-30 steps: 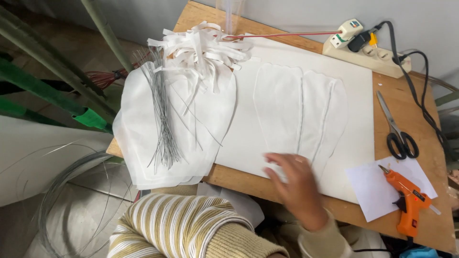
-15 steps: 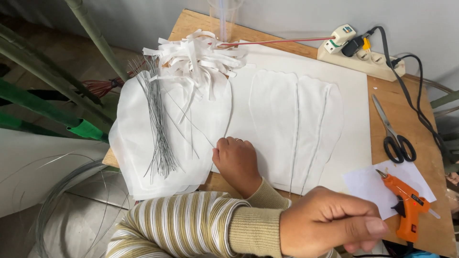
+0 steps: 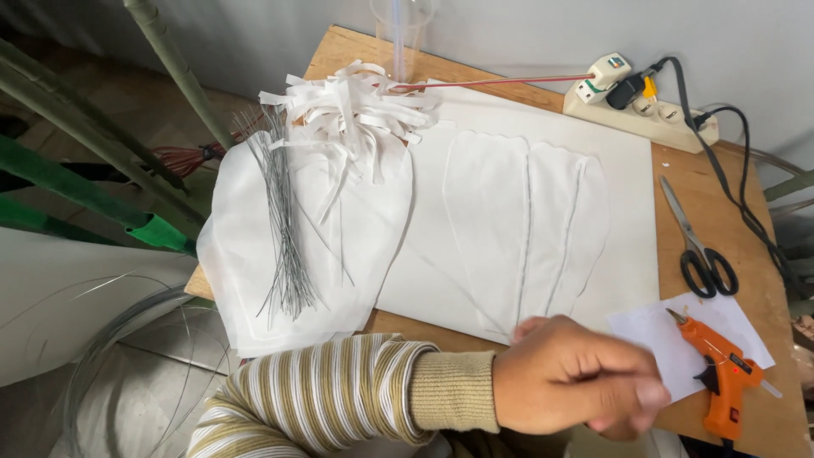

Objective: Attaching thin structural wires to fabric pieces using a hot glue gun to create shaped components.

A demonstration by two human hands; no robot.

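Head view looks down on a wooden worktable (image 3: pixel 746 280) with a large white sheet (image 3: pixel 632 220) laid flat as the landmark. One hand (image 3: pixel 577 386), in a ribbed, striped knit sleeve (image 3: pixel 331 394), hovers over the sheet's near edge with fingers curled loosely inward; whether they pinch anything I cannot tell, nor which hand it is. Just beyond it, on the sheet, lie white petal-shaped fabric pieces (image 3: pixel 526 225), soft and scallop-edged. Off the sheet's left edge lies a stack of similar white fabric (image 3: pixel 254 271) carrying a bundle of thin grey wires (image 3: pixel 284 229) and a tangle of white paper strips (image 3: pixel 356 106). Right of the sheet rest black-handled scissors (image 3: pixel 699 250); near its right corner an orange glue gun (image 3: pixel 716 373) lies on white paper (image 3: pixel 653 335). Behind the sheet sits a cream power strip (image 3: pixel 644 106).
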